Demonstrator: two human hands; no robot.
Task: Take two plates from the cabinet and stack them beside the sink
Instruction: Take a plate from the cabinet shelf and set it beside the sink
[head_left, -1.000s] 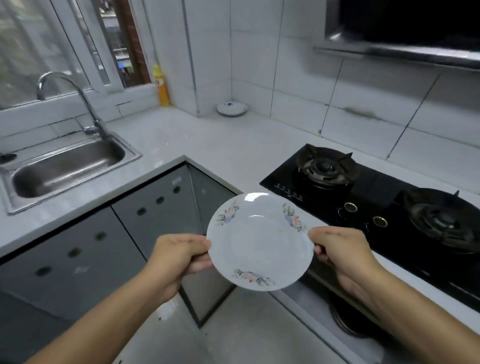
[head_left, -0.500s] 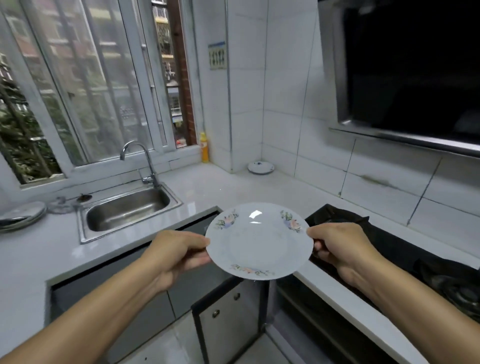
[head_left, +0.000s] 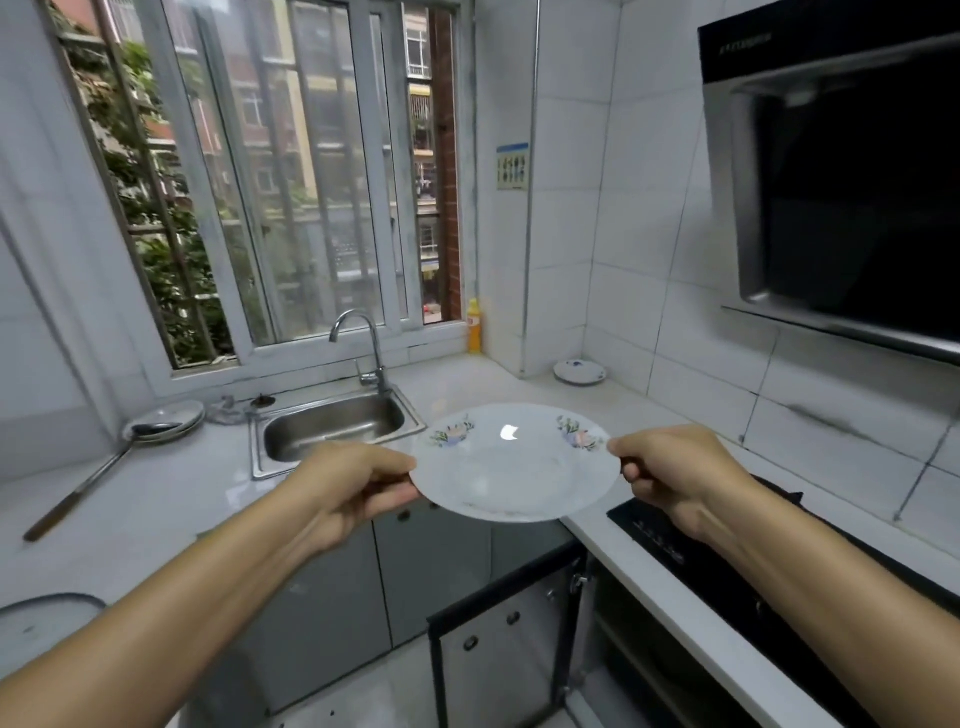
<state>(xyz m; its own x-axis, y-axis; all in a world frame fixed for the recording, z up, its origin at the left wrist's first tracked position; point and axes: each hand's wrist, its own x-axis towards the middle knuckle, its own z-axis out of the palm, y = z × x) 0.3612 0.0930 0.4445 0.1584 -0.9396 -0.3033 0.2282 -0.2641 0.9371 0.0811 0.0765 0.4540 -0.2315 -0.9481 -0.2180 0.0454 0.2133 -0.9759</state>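
Nearest, two bare forearms reaching forward from the bottom corners. Below and between them, an open cabinet door (head_left: 498, 670) with a dark frame, swung out under the counter edge, presumably the place the crockery comes from.

At mid-distance, a floral-rimmed white plate (head_left: 511, 465) carried in the air above the counter corner, level and face up. Left hand (head_left: 353, 486) pinching the left rim, thumb on top and fingers curled beneath; right hand (head_left: 670, 470) gripping the opposite rim the same way. Held at both sides, probably to keep a smooth, slippery dish flat and steady in transit. Only one plate visible in the grasp; cannot tell whether a second sits beneath it.

To the right, just past the right wrist, the black gas hob (head_left: 691, 545) set into the white countertop (head_left: 156, 499).

Further on, the steel sink (head_left: 332, 428) with its curved tap (head_left: 363, 348), just beyond the left hand. Left of the sink, a shallow metal dish (head_left: 163, 423) with a long-handled ladle (head_left: 78, 493) resting in it, handle trailing across the counter. Bare counter to the right of the basin, a likely spot for the stack.

Farther back, a small white dish (head_left: 579, 372) in the tiled corner, a yellow bottle (head_left: 474, 326) on the sill, the barred window (head_left: 291, 182) behind, and the dark range hood (head_left: 841, 176) on the right wall.

Judged so far: a first plate out and on its way, nothing stacked yet.
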